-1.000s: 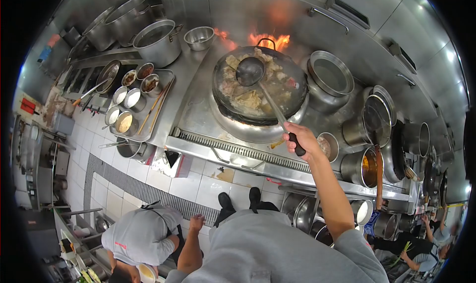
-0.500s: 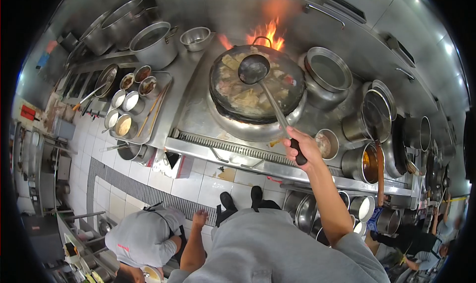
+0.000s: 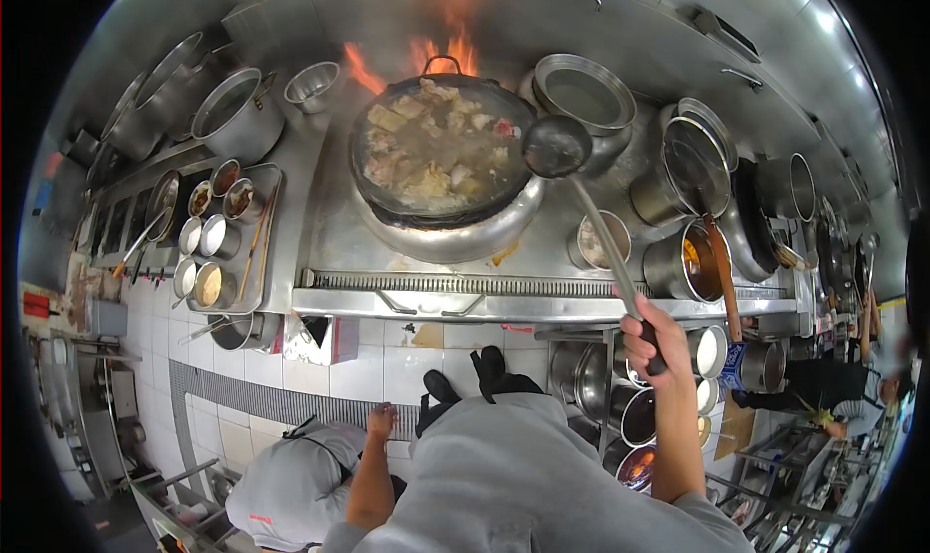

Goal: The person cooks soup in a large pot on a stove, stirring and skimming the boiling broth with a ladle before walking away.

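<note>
long steel ladle [image 3: 581, 195], black grip at the near end, shaft slanting up-left from the stove's front edge. round bowl raised at the right rim of the wok [image 3: 441, 156], beside it. wok is wide, dark, full of pale chunks in broth, flames behind.

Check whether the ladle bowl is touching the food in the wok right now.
Apart. The head view shows the ladle bowl beyond the rim of the wok, on its right, clear of the food.

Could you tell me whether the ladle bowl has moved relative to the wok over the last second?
Yes. The ladle bowl, earlier over the food inside the wok, now sits at the wok's right rim, drawn back by the right hand.
</note>
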